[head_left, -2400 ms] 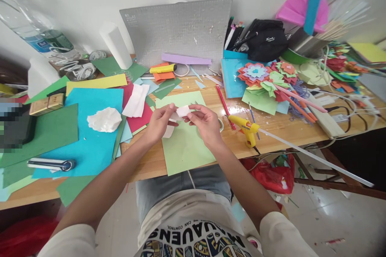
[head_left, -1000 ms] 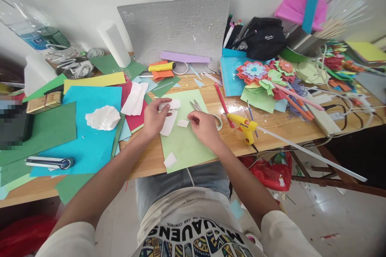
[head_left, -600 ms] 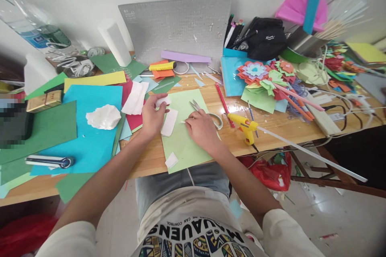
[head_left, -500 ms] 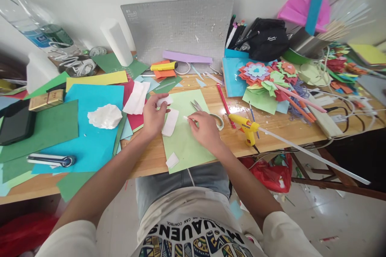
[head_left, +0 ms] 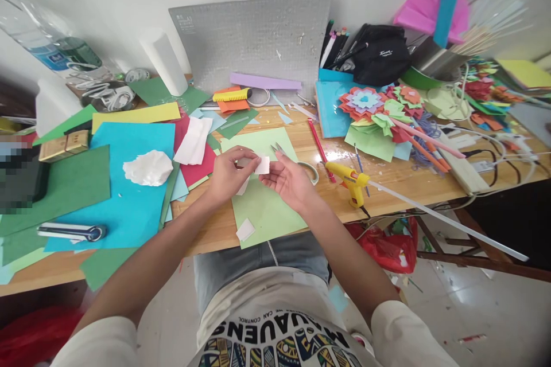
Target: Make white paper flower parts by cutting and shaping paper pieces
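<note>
Between my two hands is a small white piece of paper (head_left: 262, 166), held up over the light green sheet (head_left: 275, 212). My left hand (head_left: 235, 172) pinches its left edge with thumb and finger. From the other side my right hand (head_left: 289, 179) has its fingers closed on the right edge. Partly behind my left hand, another white paper strip (head_left: 243, 186) lies on the green sheet. A small white paper piece (head_left: 245, 230) rests at the sheet's lower left. Scissors (head_left: 307, 171) lie partly hidden by my right hand.
A yellow glue gun (head_left: 350, 181) with a long glue stick lies to the right, near a red pen-like stick (head_left: 321, 149). On the left, a crumpled white lump (head_left: 148, 168) sits on blue paper (head_left: 129, 212). A grey cutting mat (head_left: 258, 40) leans against the wall.
My hands have come together. The white paper in my left hand has moved right, and my right hand now grips it too. The tiny white bit in my right fingers is no longer visible.
</note>
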`<state>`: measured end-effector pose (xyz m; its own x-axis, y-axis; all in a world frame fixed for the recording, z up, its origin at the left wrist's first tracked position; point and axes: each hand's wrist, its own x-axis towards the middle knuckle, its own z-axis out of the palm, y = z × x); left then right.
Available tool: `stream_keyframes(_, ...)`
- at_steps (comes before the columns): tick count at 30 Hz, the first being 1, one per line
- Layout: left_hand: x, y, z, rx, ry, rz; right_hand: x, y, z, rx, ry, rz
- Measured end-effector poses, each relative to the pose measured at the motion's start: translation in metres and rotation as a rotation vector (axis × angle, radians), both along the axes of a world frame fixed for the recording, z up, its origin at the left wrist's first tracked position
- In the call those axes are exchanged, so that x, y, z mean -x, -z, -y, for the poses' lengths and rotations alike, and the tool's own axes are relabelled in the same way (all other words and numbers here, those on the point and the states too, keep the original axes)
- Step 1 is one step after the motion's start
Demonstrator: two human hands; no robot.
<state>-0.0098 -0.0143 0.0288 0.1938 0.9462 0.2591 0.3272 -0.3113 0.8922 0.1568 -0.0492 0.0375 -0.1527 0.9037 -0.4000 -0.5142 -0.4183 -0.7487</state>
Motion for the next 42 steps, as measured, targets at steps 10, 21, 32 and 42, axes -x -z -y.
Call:
stream_keyframes(10,-0.001,0.001,-0.001,0.040,0.029,0.018,0.000,0.004,-0.002,-0.157,0.058,0.334)
stream_keyframes(21,0.002,0.006,-0.004,0.052,-0.049,0.139,-0.008,0.010,-0.009,-0.233,0.005,0.501)
stream_keyframes(32,0.013,0.001,-0.019,-0.147,-0.390,0.192,-0.001,0.005,-0.057,-0.531,-0.088,1.523)
stream_keyframes(42,0.006,0.010,-0.015,-0.132,-0.213,-0.033,-0.002,-0.010,0.052,-0.894,-0.606,1.146)
